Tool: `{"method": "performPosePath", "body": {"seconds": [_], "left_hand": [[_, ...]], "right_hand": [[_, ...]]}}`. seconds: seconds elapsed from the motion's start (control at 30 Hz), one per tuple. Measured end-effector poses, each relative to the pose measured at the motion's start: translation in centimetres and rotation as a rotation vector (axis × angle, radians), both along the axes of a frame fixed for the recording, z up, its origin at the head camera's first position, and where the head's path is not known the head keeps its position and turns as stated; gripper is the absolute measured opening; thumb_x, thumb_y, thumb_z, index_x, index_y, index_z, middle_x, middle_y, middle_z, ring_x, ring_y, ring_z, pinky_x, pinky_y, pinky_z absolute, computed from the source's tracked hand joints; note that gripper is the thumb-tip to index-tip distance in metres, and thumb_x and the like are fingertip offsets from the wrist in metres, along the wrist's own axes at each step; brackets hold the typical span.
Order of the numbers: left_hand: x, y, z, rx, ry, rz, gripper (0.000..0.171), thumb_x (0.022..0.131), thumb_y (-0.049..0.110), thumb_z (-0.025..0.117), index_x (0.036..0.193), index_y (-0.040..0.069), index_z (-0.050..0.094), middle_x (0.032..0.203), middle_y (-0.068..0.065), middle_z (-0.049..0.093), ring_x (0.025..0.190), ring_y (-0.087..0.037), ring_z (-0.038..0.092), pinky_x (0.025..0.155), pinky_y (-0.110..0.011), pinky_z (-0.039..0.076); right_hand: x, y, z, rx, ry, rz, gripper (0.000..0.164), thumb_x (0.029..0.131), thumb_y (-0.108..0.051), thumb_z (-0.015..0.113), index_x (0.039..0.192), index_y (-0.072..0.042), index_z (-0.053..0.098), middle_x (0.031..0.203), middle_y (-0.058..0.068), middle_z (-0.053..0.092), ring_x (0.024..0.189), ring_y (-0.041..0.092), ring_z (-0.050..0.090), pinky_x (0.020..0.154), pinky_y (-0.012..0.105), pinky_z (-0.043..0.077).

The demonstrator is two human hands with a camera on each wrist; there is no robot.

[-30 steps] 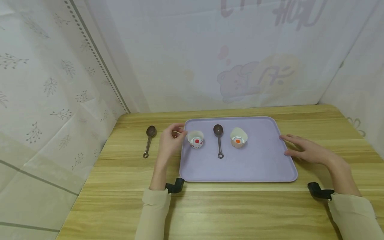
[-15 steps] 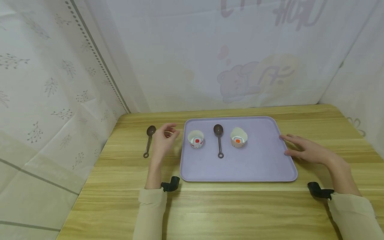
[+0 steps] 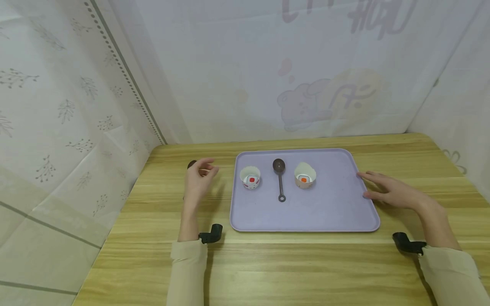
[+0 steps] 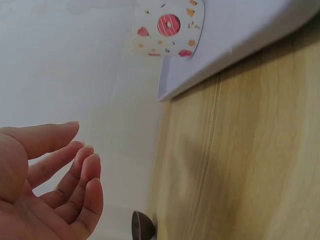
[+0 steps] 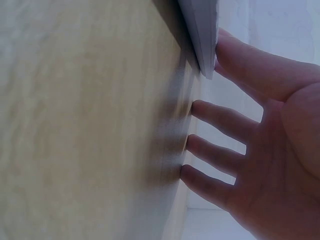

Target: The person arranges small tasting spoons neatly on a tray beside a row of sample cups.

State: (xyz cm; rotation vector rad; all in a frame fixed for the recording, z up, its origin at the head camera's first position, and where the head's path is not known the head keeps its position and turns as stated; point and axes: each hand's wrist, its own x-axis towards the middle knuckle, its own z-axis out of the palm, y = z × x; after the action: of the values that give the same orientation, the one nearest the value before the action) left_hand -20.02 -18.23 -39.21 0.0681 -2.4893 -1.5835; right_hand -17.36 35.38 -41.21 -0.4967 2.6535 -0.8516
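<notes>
My left hand (image 3: 197, 180) hovers over the table left of the tray, fingers loosely bent and holding nothing. It mostly covers a brown measuring spoon (image 3: 192, 163); only the bowl's tip shows in the head view. In the left wrist view, that spoon's bowl (image 4: 143, 226) sits beyond my fingertips. With fingers extended, my right hand (image 3: 398, 193) touches the right edge of the lilac tray (image 3: 329, 208). On the tray stand a paper baking cup with a red picture (image 3: 250, 177) and another with an orange one (image 3: 305, 175). Between them lies a second brown measuring spoon (image 3: 279, 165).
The wooden table (image 3: 306, 267) extends in front of the tray and to both sides. Behind it hangs a pale printed curtain (image 3: 229, 85), with another patterned cloth (image 3: 76, 140) along the left.
My left hand has moved left, away from the tray's left edge and over the spoon on the table. My right hand and the things on the tray have stayed put.
</notes>
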Motion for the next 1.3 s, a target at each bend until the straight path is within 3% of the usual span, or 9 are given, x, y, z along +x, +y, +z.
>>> {"method": "performPosePath", "body": {"seconds": [0.3, 0.53, 0.8, 1.03, 1.3], "left_hand": [[0.2, -1.1, -0.2, -0.014, -0.043, 0.03, 0.032, 0.098, 0.014, 0.068, 0.128, 0.004, 0.065, 0.112, -0.016, 0.064, 0.1, -0.029, 0.058, 0.076, -0.028, 0.046], [0.0, -1.8, -0.6, -0.032, -0.033, 0.044, 0.034, 0.098, 0.013, 0.067, 0.129, 0.001, 0.064, 0.112, -0.016, 0.064, 0.095, -0.024, 0.057, 0.074, -0.026, 0.046], [0.2, -2.6, -1.0, -0.015, -0.037, 0.045, 0.036, 0.099, 0.012, 0.064, 0.132, -0.001, 0.062, 0.117, -0.018, 0.061, 0.103, -0.029, 0.058, 0.078, -0.025, 0.046], [0.1, -3.3, -1.3, -0.022, -0.042, 0.075, 0.036, 0.099, 0.012, 0.065, 0.132, -0.001, 0.062, 0.119, -0.018, 0.061, 0.104, -0.03, 0.058, 0.072, -0.021, 0.046], [0.2, -4.0, -1.5, -0.02, -0.052, 0.102, 0.036, 0.098, 0.008, 0.065, 0.132, -0.005, 0.059, 0.123, -0.022, 0.059, 0.11, -0.034, 0.057, 0.088, -0.035, 0.049]], "right_hand": [[0.0, 0.0, 0.0, 0.002, -0.001, -0.002, 0.07, 0.099, -0.028, 0.066, 0.154, 0.002, 0.035, 0.154, 0.043, 0.018, 0.137, 0.068, 0.011, 0.104, 0.08, 0.016], [0.0, 0.1, -0.1, -0.001, -0.001, -0.003, 0.07, 0.099, -0.028, 0.066, 0.154, 0.001, 0.034, 0.154, 0.042, 0.018, 0.138, 0.067, 0.011, 0.104, 0.08, 0.016], [0.0, 0.1, -0.2, 0.004, 0.006, 0.001, 0.07, 0.099, -0.027, 0.067, 0.154, 0.002, 0.035, 0.154, 0.043, 0.019, 0.137, 0.067, 0.012, 0.104, 0.079, 0.017], [0.0, 0.0, 0.0, 0.005, 0.001, -0.002, 0.07, 0.099, -0.028, 0.066, 0.154, 0.002, 0.035, 0.154, 0.042, 0.019, 0.138, 0.067, 0.012, 0.104, 0.079, 0.016], [0.0, 0.0, -0.1, 0.007, 0.022, 0.005, 0.068, 0.099, -0.027, 0.066, 0.153, 0.003, 0.036, 0.153, 0.043, 0.02, 0.137, 0.067, 0.014, 0.104, 0.079, 0.017]]}}
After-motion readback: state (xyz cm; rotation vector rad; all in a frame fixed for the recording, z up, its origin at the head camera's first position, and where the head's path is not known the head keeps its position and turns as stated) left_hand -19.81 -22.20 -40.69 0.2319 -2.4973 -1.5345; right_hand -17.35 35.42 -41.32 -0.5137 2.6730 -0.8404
